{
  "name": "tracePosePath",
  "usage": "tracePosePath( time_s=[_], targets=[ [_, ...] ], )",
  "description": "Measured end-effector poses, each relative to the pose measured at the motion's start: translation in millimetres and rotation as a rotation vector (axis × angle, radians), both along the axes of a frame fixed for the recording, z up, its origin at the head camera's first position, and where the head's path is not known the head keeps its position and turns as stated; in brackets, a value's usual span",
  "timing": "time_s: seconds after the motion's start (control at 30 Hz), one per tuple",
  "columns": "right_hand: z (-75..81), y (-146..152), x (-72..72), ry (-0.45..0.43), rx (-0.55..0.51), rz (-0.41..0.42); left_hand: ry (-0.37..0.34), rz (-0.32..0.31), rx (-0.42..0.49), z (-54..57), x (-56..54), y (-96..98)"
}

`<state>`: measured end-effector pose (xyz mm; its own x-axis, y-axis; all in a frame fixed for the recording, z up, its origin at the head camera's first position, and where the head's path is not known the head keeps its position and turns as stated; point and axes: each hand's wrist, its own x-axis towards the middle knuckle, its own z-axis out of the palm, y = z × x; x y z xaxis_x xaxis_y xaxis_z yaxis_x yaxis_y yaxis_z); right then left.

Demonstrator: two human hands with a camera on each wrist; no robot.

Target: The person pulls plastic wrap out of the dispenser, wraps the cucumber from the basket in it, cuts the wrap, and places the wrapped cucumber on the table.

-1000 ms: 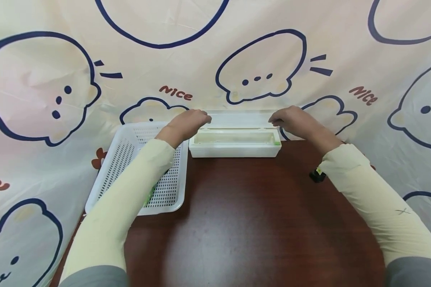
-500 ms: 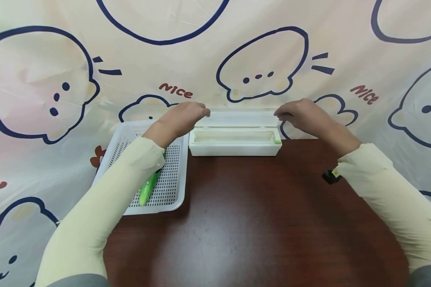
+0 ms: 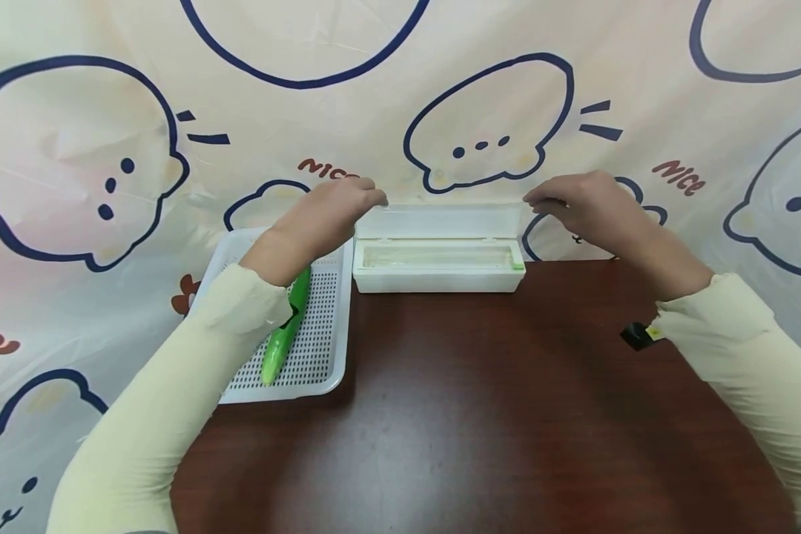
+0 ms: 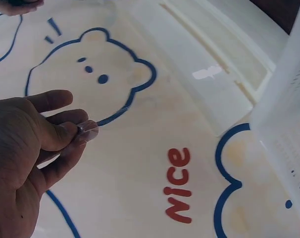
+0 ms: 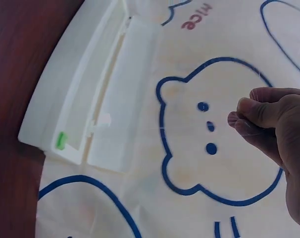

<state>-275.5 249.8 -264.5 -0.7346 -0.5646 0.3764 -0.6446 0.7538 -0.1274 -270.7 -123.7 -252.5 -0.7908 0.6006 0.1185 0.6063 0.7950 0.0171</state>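
Note:
My left hand (image 3: 317, 222) pinches a corner of clear cling film (image 4: 89, 131) between thumb and fingers, plainest in the left wrist view. My right hand (image 3: 597, 211) pinches the film's other end; faint clear creases show at its fingertips in the right wrist view. The film between the hands is nearly invisible. Both hands are raised above and to either side of a white cling film dispenser (image 3: 437, 282). Its translucent lid (image 3: 440, 221) stands tipped back, and a small green slider (image 5: 60, 141) sits at the right end.
To the dispenser's left lies a white perforated basket (image 3: 340, 334), holding a long green cucumber (image 3: 283, 341) partly covered by the left forearm. A brown wooden table (image 3: 440, 415) spreads in front. Behind hangs a printed cloth (image 3: 347, 126) with bear outlines.
Both hands have risen slightly and spread apart, left hand leftward and right hand rightward. The left sleeve has shifted, uncovering more of the cucumber. Dispenser and basket have stayed in place.

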Motion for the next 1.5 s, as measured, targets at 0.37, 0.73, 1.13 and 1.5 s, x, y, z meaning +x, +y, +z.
tracePosePath(
  time_s=[0.37,0.73,1.13,1.5],
  targets=[
    [7.6,1.4,31.9,0.076,0.005,0.024,-0.022,-0.022,0.002,15.7,33.4,-1.9],
    [-2.5,5.3,76.0,0.158,0.015,0.048,0.063,-0.086,-0.022,10.2,81.6,0.8],
    [-56.3,13.1,143.1,-0.005,-0.013,0.079,0.092,-0.155,-0.039,-48.0,147.8,0.4],
    [-120.6,17.0,168.3,-0.077,0.046,0.148,0.255,-0.235,-0.181,-126.6,181.9,6.2]
  ],
)
